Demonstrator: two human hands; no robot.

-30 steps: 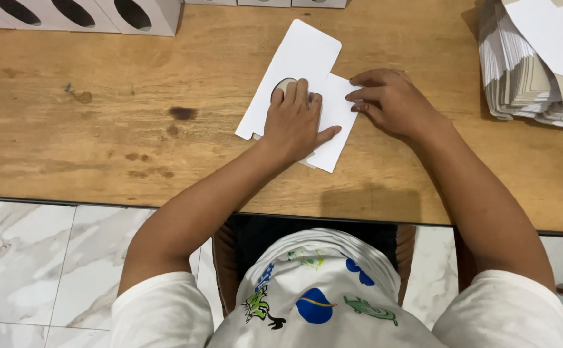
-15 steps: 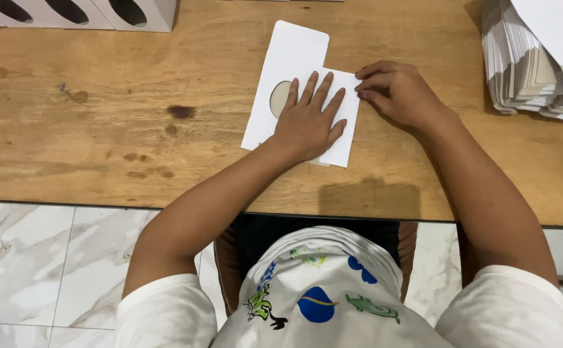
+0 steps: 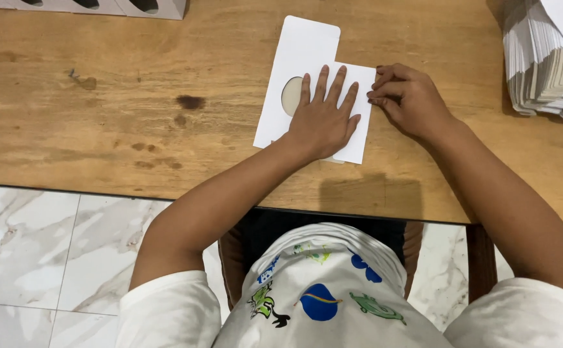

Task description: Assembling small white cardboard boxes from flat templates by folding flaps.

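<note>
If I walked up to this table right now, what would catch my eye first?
Most likely the flat white card blank with a round cut-out, lying mid-table on the wooden table. The left hand lies spread flat on it, while the right hand touches its right edge with bent fingers. A stack of similar white sheets sits at the far right.

A small packing workshop, it seems: a worn, stained wooden tabletop [image 3: 101, 129] over marble-patterned floor tiles [image 3: 36, 258], a tall stack of flat white card blanks [image 3: 542, 64] beyond the right hand [image 3: 410, 100], and assembled white boxes with oval cutouts [image 3: 101, 6] far past the left hand [image 3: 323, 122].
</note>
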